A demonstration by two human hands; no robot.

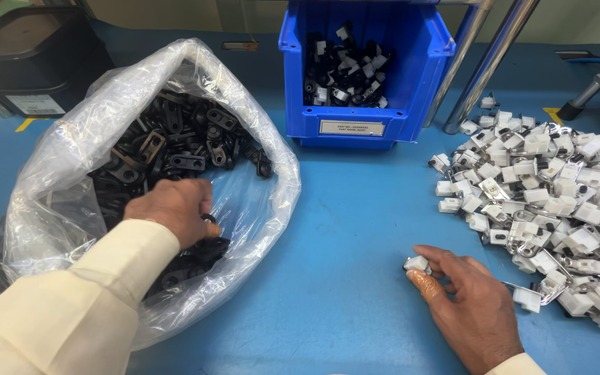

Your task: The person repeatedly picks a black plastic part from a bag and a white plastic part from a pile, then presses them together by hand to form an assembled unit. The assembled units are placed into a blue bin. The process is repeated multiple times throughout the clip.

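Left hand (175, 208) in bag (50, 187); blue table (355, 243), blue bin (425, 76) behind.

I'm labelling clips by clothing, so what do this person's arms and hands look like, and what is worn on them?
Both hands are bare, with no gloves, rings or watch showing. The left hand comes out of a long cream sleeve with a plain, slightly creased cuff. By the right hand only a corner of the same cream cuff shows.
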